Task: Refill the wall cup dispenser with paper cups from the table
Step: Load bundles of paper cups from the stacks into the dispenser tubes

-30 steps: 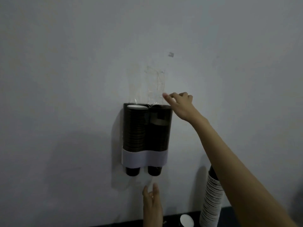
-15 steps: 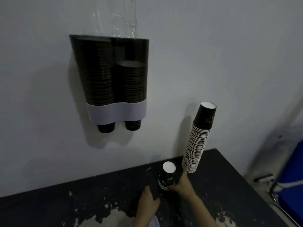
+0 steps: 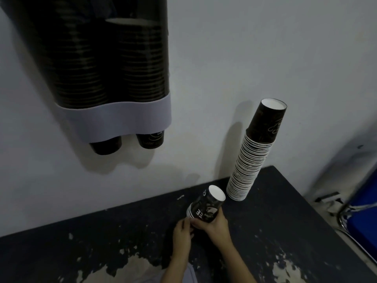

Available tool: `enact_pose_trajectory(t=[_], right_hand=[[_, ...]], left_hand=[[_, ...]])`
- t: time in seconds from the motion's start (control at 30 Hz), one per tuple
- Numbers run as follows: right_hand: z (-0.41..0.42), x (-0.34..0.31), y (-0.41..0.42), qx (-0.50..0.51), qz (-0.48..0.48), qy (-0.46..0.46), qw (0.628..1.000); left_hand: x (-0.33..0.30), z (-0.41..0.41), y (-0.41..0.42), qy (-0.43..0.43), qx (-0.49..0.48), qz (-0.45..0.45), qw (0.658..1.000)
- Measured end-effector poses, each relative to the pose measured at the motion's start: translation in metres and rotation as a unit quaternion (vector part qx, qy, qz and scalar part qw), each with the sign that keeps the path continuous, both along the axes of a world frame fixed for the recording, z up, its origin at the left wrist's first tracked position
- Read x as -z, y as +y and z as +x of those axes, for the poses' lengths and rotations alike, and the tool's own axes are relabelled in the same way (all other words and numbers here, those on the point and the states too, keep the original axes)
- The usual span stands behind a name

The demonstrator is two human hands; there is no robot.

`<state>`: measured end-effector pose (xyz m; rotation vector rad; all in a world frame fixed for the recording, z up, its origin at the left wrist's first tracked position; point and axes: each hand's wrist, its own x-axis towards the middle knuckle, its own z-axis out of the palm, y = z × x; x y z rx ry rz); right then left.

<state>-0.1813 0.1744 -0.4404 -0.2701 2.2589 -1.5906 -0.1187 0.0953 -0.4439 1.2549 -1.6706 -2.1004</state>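
Observation:
The wall cup dispenser (image 3: 114, 119) hangs at the upper left, with two dark tubes full of stacked cups and a white band low down. A cup bottom pokes out under each tube. On the dark table (image 3: 285, 211) my right hand (image 3: 216, 227) grips a short stack of dark paper cups (image 3: 206, 207), upside down and tilted toward the wall. My left hand (image 3: 181, 237) touches the stack's lower rim with its fingertips. A tall leaning stack of cups (image 3: 253, 158) stands upside down on the table against the wall, to the right of my hands.
The tabletop paint is chipped in pale patches near its front (image 3: 132, 266). A blue chair with a metal frame (image 3: 363, 219) stands off the table's right edge. The white wall (image 3: 265, 48) runs behind everything.
The view has dropped from the dispenser to the table. My right hand came down from the dispenser's top and has tilted the short cup stack; my left hand moved in to its rim.

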Motion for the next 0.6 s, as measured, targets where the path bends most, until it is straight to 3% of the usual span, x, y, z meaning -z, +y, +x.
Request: enact_pose_trajectory(t=[0.07, 0.23, 0.43, 0.6], right_hand=[[0.005, -0.004, 0.0, 0.005, -0.036, -0.014, 0.999], [0.013, -0.023, -0.005, 0.064, -0.074, 0.015, 0.995], [0.016, -0.063, -0.007, 0.087, -0.092, 0.094, 0.988], [0.002, -0.094, 0.006, 0.08, -0.146, 0.134, 0.977]], left_hand=[[-0.005, -0.001, 0.003, 0.045, -0.022, 0.05, 0.998], [-0.027, -0.003, 0.006, 0.119, -0.06, 0.074, 0.988], [-0.042, 0.002, 0.004, 0.112, -0.118, 0.144, 0.976], [-0.04, 0.018, -0.001, 0.051, -0.182, 0.217, 0.958]])
